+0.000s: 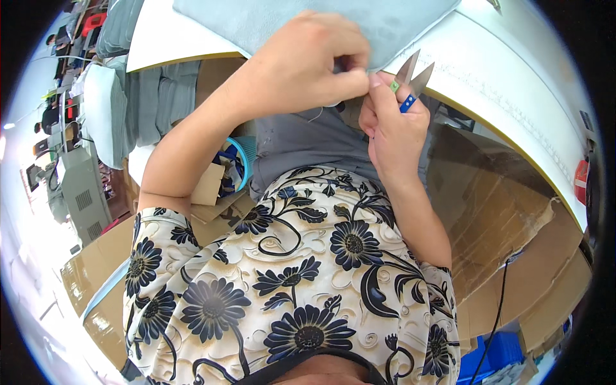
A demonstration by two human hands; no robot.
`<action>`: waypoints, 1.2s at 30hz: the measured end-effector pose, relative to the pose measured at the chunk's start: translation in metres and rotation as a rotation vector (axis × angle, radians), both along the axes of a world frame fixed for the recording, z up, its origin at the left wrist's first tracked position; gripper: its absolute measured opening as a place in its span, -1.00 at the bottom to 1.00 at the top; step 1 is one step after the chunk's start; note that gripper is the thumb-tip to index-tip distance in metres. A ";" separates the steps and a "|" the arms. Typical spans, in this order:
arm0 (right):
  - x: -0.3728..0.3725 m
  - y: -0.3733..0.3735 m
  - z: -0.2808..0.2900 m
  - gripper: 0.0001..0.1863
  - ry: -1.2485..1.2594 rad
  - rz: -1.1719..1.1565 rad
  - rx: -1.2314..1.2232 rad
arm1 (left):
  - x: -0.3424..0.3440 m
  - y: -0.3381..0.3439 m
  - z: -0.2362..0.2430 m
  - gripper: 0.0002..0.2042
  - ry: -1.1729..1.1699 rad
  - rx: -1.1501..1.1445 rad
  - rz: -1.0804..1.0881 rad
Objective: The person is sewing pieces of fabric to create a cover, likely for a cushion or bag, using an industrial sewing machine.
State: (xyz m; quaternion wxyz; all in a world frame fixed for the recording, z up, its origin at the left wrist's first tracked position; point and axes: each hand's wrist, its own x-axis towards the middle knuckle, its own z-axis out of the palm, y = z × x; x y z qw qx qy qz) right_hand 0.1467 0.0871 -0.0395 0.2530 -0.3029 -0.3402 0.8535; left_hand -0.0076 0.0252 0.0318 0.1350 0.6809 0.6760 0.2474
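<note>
My right hand (396,125) is closed around a pair of thread snips (420,82). Their two pointed blades stand apart and aim up and away, with green on one blade's base and blue on the other's. My left hand (314,61) reaches over the near edge of a pale grey-blue fabric piece (256,22), its thumb and finger pinched together right at my right thumb. What lies in that pinch is hidden or too small to make out. A thin thread (316,116) hangs just below my left hand.
The fabric lies on a white table (494,83) with a curved yellow edge. Stacks of grey-blue fabric (147,102) hang at the left. A blue basket (246,160) with dark scraps stands below my left arm. Cardboard (494,199) is at the right, a grey machine box (80,192) far left.
</note>
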 end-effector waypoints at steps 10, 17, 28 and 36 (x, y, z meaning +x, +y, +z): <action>0.001 0.002 0.002 -0.88 -0.008 0.004 0.028 | 0.000 -0.005 -0.008 -0.90 -0.083 0.066 0.064; 0.008 0.003 -0.005 -0.81 -0.015 0.037 0.090 | 0.007 -0.005 -0.007 -0.86 0.127 0.138 0.015; 0.008 0.003 -0.006 -0.86 -0.033 0.043 0.250 | 0.009 -0.004 -0.013 -0.91 0.093 0.155 0.074; 0.007 0.002 -0.005 -0.88 -0.127 0.035 0.434 | -0.005 -0.012 -0.016 -0.93 -0.077 0.153 0.000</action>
